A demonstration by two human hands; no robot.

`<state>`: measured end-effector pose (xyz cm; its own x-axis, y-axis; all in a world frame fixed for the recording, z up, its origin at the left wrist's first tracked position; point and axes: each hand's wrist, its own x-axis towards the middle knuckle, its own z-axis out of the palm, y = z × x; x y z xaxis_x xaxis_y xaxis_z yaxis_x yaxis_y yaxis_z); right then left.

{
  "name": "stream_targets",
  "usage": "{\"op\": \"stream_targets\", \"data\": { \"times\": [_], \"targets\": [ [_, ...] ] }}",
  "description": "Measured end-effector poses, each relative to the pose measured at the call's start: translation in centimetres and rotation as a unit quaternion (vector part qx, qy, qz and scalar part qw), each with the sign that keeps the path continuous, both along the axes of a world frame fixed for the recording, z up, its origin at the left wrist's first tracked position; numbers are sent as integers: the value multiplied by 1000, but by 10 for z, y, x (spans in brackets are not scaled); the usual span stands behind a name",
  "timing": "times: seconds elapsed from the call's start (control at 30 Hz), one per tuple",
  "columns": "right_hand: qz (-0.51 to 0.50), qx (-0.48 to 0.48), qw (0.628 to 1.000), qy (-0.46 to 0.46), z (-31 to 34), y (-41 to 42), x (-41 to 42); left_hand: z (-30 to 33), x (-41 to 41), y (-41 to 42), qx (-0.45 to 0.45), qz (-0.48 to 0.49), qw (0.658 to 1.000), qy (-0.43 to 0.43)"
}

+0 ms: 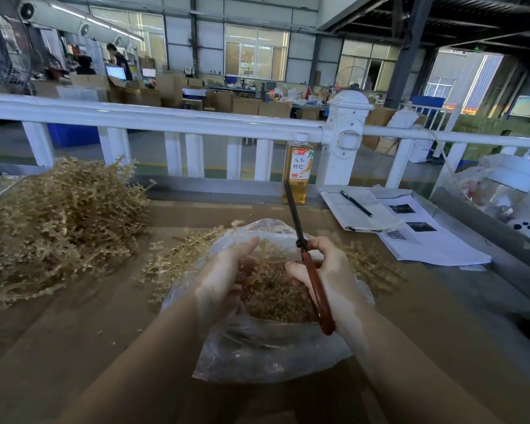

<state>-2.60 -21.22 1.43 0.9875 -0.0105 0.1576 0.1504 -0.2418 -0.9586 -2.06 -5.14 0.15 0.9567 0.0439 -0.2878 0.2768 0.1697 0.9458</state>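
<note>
Stuffing looks to be the step in hand: tan dried sprigs (270, 289) sit inside the crumpled clear plastic bag (257, 356) directly before me. My left hand (227, 276) is sunk into the bag's mouth among them, fingers close together; whether they grip I cannot tell. My right hand (328, 270) curls round the red-brown-handled scissors (303, 255), blades closed, pointing away from the bag. Next, I judge, more sprigs must come from the big loose heap (58, 215) left of the bag. Behind the bag, an amber drink bottle (297, 169) reads 人参枸杞; right of the bag, white printed sheets (426, 240) carry a QR code.
</note>
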Motion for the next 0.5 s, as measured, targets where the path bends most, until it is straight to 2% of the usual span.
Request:
{"op": "stream_targets", "data": {
  "times": [0.1,0.17,0.23,0.37,0.5],
  "targets": [
    [-1,-8,1000,-18,0,-2,-1,5,5,1,41,17,998,-41],
    [-8,7,1000,-22,0,-3,-1,8,8,-2,36,20,999,-30],
    [-15,18,999,-31,0,-2,-2,10,8,-4,-13,-10,1000,-2],
    [-23,20,997,-70,-1,2,-3,5,0,-9,-186,-54,979,60],
    [-2,-15,996,-87,-10,4,-5,1,-5,-17,-243,-54,966,68]
  ]
}}
